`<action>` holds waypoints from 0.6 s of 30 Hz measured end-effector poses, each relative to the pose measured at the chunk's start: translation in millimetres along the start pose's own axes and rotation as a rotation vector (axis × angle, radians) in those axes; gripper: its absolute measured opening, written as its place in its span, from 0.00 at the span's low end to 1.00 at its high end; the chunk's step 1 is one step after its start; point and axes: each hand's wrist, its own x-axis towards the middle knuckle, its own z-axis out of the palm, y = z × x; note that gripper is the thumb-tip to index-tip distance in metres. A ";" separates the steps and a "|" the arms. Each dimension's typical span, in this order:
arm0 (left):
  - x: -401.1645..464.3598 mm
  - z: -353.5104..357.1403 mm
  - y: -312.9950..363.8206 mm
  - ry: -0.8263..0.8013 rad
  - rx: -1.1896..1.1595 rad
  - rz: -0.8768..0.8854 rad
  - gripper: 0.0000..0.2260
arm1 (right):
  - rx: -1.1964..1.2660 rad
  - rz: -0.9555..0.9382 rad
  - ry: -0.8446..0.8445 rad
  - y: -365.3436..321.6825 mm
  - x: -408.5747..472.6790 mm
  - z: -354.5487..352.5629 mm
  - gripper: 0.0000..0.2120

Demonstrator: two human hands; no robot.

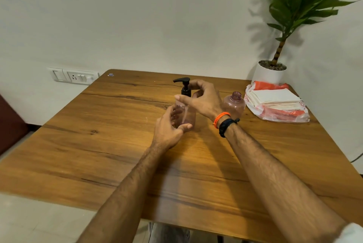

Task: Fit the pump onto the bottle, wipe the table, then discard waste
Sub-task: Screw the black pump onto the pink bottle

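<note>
Nearest the camera, 2 bare forearms reach out over the wooden worktop [98, 144]; its near half carries nothing.

Left hand [169, 131]: cupped round the lower body of a tinted clear bottle [186, 113], fingers loosely curled, thumb at the base on the near side. The grip reads as steadying, not squeezing; the bottle stands upright on the worktop.

Right hand [204, 99]: arched over the bottle's shoulder, fingers partly curled round the collar of the black pump [184, 85]. The thumb lies across the front just below the collar. Whether the fingers actually pinch the collar cannot be told, since the hand hides the far side.

The pump sits upright in the bottle's neck, nozzle pointing left; its dip tube shows faintly through the bottle wall.

Step in hand, by judgement: step 1 of 3, fitting the pump. It appears seated (possibly not yet tightened). The next move likely calls for turning the collar while the left hand keeps the bottle from spinning.

Just beyond the right wrist stands a 2nd bottle [234, 103], same tint, neck open, no pump.

Farther right: a stack of folded wipes [275, 97] on a plastic bag [280, 115], presumably for the wiping step. No bin in view.

At the far corner, a potted plant [271, 72].
</note>
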 end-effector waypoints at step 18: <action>0.4 -0.9 -0.1 -0.007 0.003 -0.006 0.31 | -0.005 0.010 0.039 -0.4 0.4 -1.4 0.14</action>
